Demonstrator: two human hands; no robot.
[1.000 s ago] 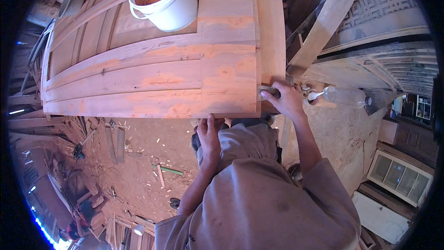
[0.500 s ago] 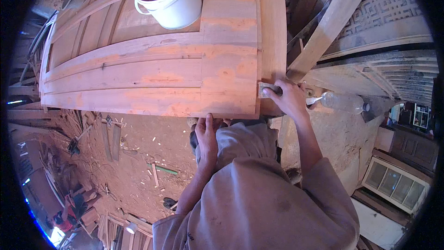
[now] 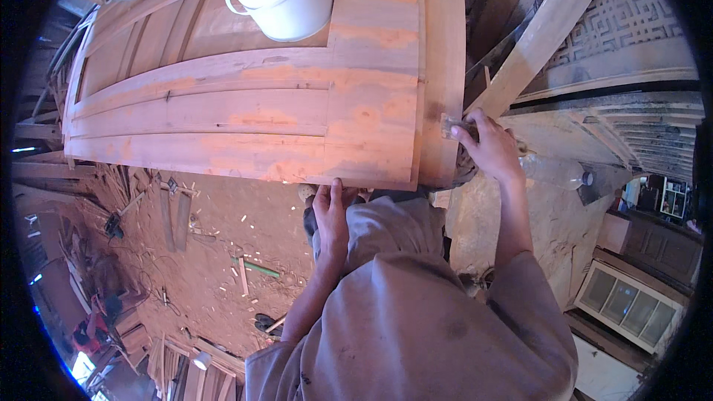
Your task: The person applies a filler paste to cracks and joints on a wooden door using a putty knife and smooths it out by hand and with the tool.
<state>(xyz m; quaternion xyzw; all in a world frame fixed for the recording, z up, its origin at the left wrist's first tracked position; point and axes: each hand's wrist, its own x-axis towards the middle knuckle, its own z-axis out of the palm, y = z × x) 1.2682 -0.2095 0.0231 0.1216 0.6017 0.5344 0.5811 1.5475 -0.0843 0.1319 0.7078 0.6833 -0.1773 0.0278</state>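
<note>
My right hand (image 3: 492,147), right of centre, is closed round the dark handle of a small flat scraper (image 3: 449,126), thumb on the handle, blade toward the left over a pale board (image 3: 444,52); can't tell if it's pressed down. My left hand (image 3: 331,212), centre of frame, has its thumb at the near edge of a wooden door (image 3: 371,115); fingers sit below the edge, can't tell if they grip. Door fills upper left to upper centre, lying flat, orange filler patches on rails and along the joints, pale board running along its right side. White bucket (image 3: 297,13) of orange-brown powdery stuff stands on the door, top centre. Clear plastic bottle (image 3: 553,172) lies on its side right of my right forearm. Plank (image 3: 546,26) slants across upper right by a patterned panel (image 3: 605,18). Dirt floor (image 3: 215,212) left of centre, wood bits scattered, green stick (image 3: 260,267) among them. Glazed frame (image 3: 631,303) lower right; person in red (image 3: 89,334) lower left.
</note>
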